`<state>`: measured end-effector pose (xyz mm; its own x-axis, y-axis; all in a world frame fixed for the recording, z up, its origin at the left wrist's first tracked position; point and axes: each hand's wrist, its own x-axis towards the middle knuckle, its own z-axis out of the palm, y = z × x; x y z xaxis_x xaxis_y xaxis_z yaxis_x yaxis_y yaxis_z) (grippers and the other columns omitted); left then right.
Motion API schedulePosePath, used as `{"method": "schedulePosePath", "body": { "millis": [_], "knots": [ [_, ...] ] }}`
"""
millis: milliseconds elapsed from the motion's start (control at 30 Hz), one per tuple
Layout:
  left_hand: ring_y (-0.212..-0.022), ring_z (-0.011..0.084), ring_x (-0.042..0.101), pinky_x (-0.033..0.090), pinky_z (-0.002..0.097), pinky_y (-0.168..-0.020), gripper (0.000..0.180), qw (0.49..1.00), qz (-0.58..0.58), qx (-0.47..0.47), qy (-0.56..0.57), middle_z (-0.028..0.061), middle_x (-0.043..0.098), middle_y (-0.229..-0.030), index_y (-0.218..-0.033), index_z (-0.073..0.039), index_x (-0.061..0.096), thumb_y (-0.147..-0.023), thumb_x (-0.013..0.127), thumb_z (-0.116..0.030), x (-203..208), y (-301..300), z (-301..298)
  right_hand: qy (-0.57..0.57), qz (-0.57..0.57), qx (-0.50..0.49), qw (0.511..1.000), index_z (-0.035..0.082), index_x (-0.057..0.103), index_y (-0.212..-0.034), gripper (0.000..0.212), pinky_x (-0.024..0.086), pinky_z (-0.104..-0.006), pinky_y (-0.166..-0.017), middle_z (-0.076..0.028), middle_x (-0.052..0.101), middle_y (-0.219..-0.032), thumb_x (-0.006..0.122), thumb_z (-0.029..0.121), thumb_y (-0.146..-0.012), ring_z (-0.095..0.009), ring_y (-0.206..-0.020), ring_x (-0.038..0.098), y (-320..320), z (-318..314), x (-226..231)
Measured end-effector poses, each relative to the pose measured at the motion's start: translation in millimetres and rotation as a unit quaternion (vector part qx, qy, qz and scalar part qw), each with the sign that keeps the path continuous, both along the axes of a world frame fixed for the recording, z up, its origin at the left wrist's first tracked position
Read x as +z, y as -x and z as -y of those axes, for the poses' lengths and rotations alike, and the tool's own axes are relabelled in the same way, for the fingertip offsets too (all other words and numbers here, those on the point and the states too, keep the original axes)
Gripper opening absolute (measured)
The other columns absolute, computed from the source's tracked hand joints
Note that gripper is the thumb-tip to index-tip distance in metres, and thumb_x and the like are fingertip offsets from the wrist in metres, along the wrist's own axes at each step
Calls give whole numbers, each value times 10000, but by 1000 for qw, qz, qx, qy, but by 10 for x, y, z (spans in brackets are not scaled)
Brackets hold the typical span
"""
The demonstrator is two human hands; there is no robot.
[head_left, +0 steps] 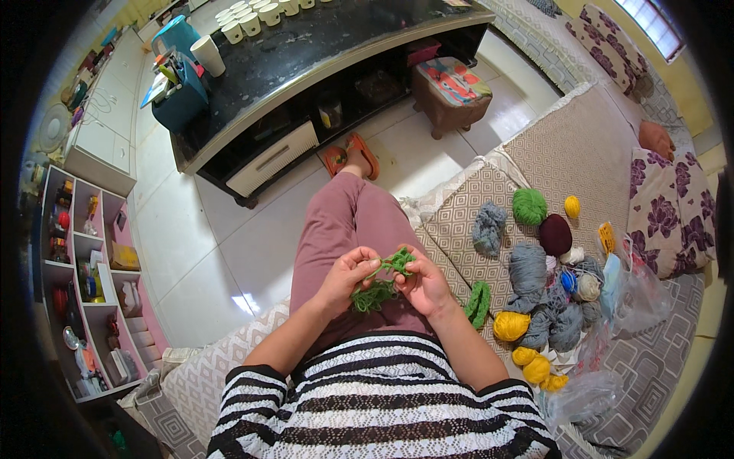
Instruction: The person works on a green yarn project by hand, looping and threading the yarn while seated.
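Above my lap, both hands work at a tangle of green yarn (371, 297). My left hand (348, 277) pinches a strand of it between thumb and fingers. A small bunched part of the same yarn is gripped in my right hand (425, 287), close to the left. Loose loops hang below the hands over my mauve trousers (325, 229). Beside my right forearm, a green knitted-looking loop (478, 304) lies on the sofa. Farther right are a green yarn ball (529, 206), a maroon ball (555, 234) and grey yarn (527, 275).
Yellow yarn balls (511, 326) and a clear plastic bag (642, 294) lie on the patterned sofa (550, 145). Ahead stands a black-topped table (321, 46) with white cups (249, 24). A brown stool (451, 103) is beside it. Shelves (95, 310) stand at left.
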<state>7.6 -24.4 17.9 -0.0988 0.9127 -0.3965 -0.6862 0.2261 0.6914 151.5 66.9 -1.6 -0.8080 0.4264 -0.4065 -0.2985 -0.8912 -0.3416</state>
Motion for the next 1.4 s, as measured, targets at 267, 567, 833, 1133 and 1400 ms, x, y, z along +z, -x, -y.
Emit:
{"method": "schedulePosePath", "body": {
  "millis": [267, 567, 833, 1133, 1400],
  "knots": [
    [-665, 53, 474, 400, 176, -590, 137, 991, -116, 37, -56, 6, 486, -786, -846, -65, 455, -754, 538, -7, -172, 7, -7, 12, -6, -7, 1000, 47, 426, -1023, 305, 437, -272, -559, -145, 552, -860, 431, 46, -718, -166, -609, 522, 5, -13, 69],
    [-845, 109, 505, 421, 221, -689, 67, 926, -373, -6, -65, 65, 524, -940, -649, -22, 571, -658, 593, 41, -130, 109, 8, 39, -32, -12, 999, 33, 427, -1036, 316, 414, -265, -577, -174, 541, -885, 433, 44, -720, -184, -614, 504, 3, -4, 57],
    [-884, 178, 544, 426, 262, -751, 248, 833, -548, -46, -66, 89, 528, -1054, -849, -59, 626, -608, 682, -67, -66, 126, 18, 39, -52, -1, 998, 47, 428, -998, 273, 435, -244, -563, -166, 542, -883, 444, 32, -726, -171, -612, 527, 15, -5, 86],
    [-1006, 226, 498, 402, 305, -844, 540, 803, -585, -70, -85, 108, 481, -1126, -1019, -28, 545, -544, 749, -185, 103, 100, 3, -55, 54, -44, 996, 36, 431, -1025, 261, 440, -234, -564, -83, 540, -878, 437, 51, -765, -142, -638, 527, -40, -82, -39],
    [-1050, 230, 464, 387, 311, -870, 588, 809, -575, -77, -93, 113, 443, -1168, -1049, -31, 514, -544, 754, -212, 192, 56, -27, -156, 163, 13, 974, 22, 451, -1038, 246, 453, -231, -619, -47, 536, -868, 474, 50, -794, -130, -727, 540, 72, 23, -136]
  ]
}}
